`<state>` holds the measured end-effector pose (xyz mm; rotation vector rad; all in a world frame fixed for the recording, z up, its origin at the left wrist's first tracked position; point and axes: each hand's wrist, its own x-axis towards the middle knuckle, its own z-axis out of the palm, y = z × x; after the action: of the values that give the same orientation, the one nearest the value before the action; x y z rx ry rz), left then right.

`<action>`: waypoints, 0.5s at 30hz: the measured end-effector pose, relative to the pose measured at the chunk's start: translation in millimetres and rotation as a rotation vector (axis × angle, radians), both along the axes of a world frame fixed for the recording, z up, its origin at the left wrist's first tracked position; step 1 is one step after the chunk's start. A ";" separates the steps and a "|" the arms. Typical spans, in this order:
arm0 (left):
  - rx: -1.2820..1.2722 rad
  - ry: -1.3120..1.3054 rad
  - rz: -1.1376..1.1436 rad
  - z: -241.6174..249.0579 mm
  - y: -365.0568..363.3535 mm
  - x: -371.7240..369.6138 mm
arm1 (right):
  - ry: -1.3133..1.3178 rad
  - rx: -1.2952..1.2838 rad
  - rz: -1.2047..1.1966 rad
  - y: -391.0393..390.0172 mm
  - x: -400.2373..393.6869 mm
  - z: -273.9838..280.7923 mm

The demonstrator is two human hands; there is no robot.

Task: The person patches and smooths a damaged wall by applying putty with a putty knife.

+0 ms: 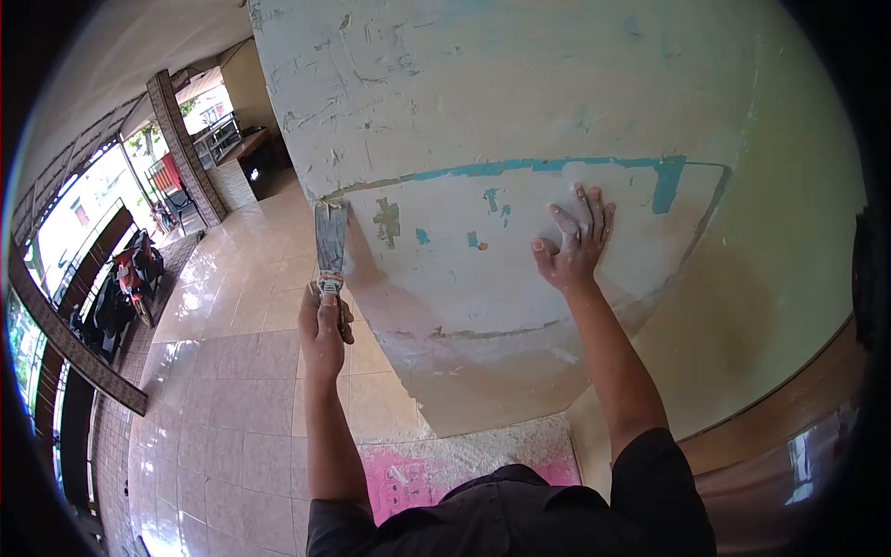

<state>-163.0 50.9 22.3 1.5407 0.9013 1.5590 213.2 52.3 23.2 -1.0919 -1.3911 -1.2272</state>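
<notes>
Tiled floor (pixel 232 371) spreads on the left side, with a motorbike (pixel 135 269) parked far beyond the fingers, near the railing. Closer, the left hand (pixel 323 327) has its fingers closed around the handle of a scraper (pixel 330 243). Its blade rises above the fingers and touches the corner of the wall (pixel 520 93). On the right, the right hand (pixel 574 246) lies flat on the wall, fingers open and spread, holding nothing. Just above these fingertips runs a blue paint line (pixel 557 165).
</notes>
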 end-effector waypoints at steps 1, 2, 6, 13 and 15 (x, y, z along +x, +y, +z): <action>0.000 0.001 -0.003 2.8 1.1 -3.3 | 0.001 0.000 -0.003 -0.4 -0.3 -0.5; 0.020 0.059 -0.015 5.9 1.9 -6.2 | 0.001 0.001 -0.001 -0.7 -1.0 -0.2; 0.021 0.184 -0.045 21.0 2.2 -4.8 | 0.001 -0.005 0.003 -1.3 -0.5 -0.1; 0.036 0.288 -0.082 33.4 -0.1 15.0 | 0.013 -0.003 0.017 -1.5 -0.5 -0.9; 0.050 0.315 -0.079 35.0 -1.5 23.5 | 0.015 -0.020 0.023 -3.5 -0.7 0.6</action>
<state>-139.5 49.4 57.3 1.8696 0.9642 1.3123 212.5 48.7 23.8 -1.0938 -1.4040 -1.1888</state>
